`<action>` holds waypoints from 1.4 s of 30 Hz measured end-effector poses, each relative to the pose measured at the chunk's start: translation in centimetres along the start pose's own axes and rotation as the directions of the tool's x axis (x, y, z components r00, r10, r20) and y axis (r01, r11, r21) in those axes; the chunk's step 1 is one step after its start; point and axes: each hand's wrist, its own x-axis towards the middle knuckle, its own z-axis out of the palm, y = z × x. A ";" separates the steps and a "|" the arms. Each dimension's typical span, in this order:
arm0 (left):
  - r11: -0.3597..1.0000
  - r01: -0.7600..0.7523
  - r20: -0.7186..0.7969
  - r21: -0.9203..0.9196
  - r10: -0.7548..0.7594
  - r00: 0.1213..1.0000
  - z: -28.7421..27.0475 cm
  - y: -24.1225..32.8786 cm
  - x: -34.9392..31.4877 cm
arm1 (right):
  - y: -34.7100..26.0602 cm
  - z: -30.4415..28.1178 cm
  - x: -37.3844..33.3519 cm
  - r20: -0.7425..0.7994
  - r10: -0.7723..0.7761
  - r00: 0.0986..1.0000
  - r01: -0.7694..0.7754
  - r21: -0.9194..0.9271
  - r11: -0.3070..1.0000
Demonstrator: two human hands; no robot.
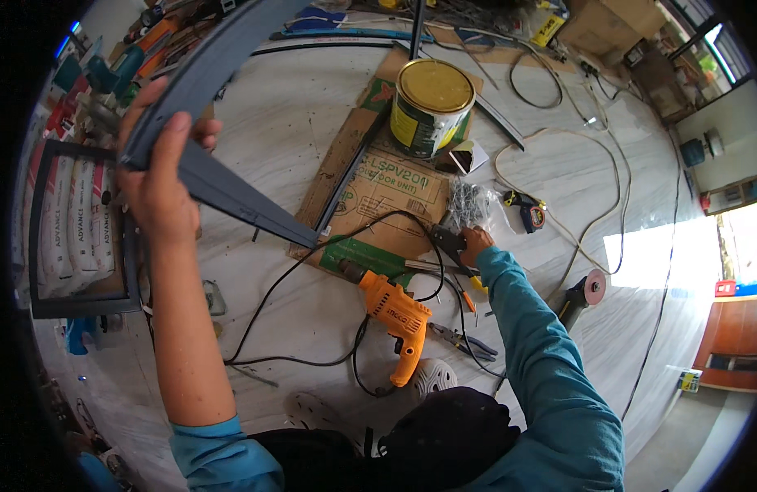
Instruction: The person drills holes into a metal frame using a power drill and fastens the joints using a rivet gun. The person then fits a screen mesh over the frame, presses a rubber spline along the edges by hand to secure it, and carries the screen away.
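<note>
My left hand (161, 176) is raised at the left, its fingers wrapped round the corner of a dark grey metal frame (231, 197). One bar of the frame rises toward the top of the view; the other slopes down to the cardboard. My right hand (478, 244) reaches to the floor, its fingers closed at a short dark piece (448, 239) whose kind I cannot make out. Right behind that hand lies a clear plastic bag of screws (475, 203). Nearer to me, an orange corded drill (395, 316) lies on its side, beside pliers (460, 338) and an orange-handled tool (469, 302).
A paint can (434, 107) stands on flattened cardboard (378, 197). A tape measure (527, 211) and an angle grinder (583, 297) lie to the right. Black drill cable (268, 316) and pale cords (612, 197) loop across the floor. At the left, a dark frame (83, 312) leans by stacked bags (81, 217).
</note>
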 end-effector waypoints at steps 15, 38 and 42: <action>0.985 -0.150 0.063 -0.081 0.156 0.986 -1.0 -0.7 -0.4 | -12.3 -8.3 -7.3 0.068 0.095 0.993 -0.080 -0.194 0.978; 0.986 -0.117 0.124 0.123 0.101 0.987 -1.2 -0.6 0.2 | 2.3 -2.4 -6.0 -0.197 -0.113 0.974 0.136 0.111 0.984; 0.986 -0.083 0.140 0.145 0.063 0.988 -2.0 -0.6 0.1 | 4.7 -4.0 -0.6 -0.257 0.077 0.963 -0.016 0.233 0.972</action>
